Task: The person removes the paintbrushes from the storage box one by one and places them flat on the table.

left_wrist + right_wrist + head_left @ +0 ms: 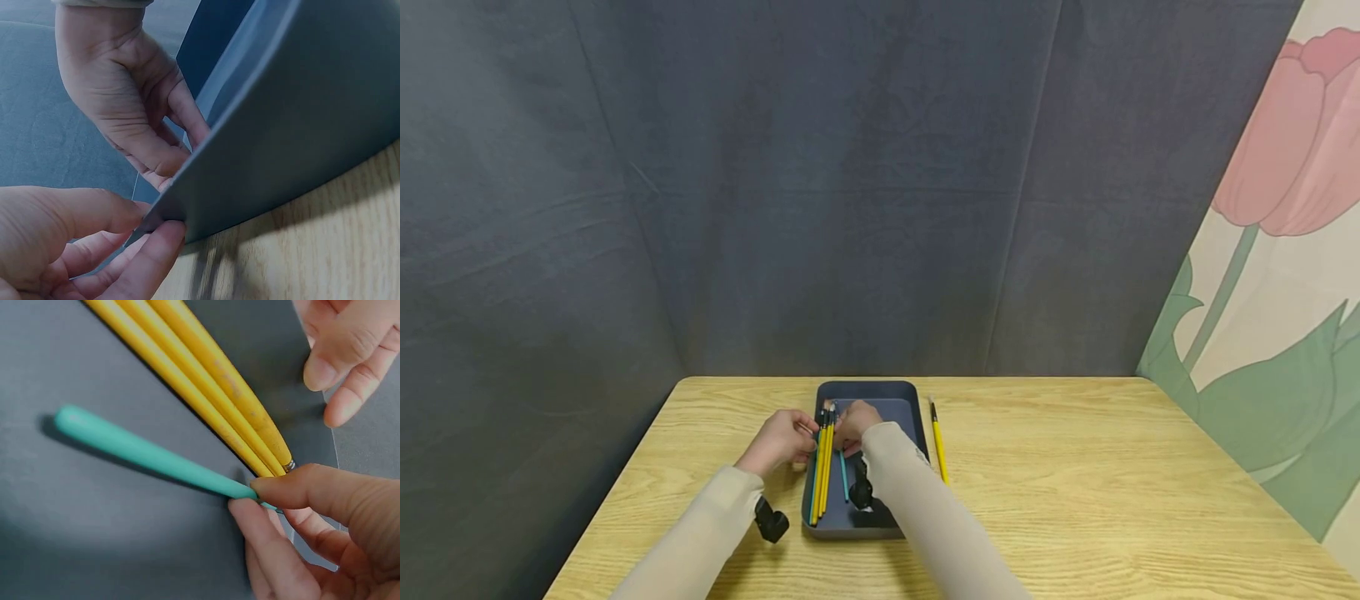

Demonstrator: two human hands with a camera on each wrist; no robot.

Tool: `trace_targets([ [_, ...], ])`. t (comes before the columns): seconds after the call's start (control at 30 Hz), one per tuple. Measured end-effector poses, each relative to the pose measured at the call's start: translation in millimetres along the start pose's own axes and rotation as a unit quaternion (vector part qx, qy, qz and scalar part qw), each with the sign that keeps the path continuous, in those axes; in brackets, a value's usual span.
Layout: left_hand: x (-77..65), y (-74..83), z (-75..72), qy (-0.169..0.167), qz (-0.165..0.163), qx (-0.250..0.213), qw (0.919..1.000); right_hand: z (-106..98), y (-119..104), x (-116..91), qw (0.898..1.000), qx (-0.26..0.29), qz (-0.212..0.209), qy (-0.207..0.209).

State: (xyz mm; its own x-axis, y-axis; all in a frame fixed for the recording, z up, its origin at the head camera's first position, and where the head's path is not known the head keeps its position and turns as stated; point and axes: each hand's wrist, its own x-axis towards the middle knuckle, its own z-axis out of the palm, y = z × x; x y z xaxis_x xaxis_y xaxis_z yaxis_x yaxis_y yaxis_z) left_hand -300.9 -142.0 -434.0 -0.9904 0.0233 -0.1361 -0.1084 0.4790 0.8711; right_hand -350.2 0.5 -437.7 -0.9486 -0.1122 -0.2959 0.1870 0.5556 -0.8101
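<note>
A dark grey tray [922, 433] sits on the table under both hands. My left hand [784, 437] pinches its left rim, thumb and fingers on either side of the wall in the left wrist view. Inside the tray, my right hand [856, 423] holds a teal paintbrush [150, 457] between thumb and fingers near its ferrule, the rounded handle end pointing toward the tray's front. Its bristles are hidden behind the fingers. Beside it, three yellow paintbrushes [824, 477] lie side by side along the left wall, bristles toward the back. Another teal handle [814, 483] shows at their left.
One yellow paintbrush [938, 442] with a dark ferrule lies on the wooden table [1075, 483] just right of the tray. A dark curtain [850, 208] hangs behind the table, and a tulip-patterned panel [1285, 250] stands at the right.
</note>
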Motion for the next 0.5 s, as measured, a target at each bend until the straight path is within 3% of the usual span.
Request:
trace_targets([
  [0.5,-0.5,-0.1,-0.5,0.002,0.003,0.001,1.0,-20.5,-1.8,-13.2,0.996,0.069,-0.004,-0.049],
])
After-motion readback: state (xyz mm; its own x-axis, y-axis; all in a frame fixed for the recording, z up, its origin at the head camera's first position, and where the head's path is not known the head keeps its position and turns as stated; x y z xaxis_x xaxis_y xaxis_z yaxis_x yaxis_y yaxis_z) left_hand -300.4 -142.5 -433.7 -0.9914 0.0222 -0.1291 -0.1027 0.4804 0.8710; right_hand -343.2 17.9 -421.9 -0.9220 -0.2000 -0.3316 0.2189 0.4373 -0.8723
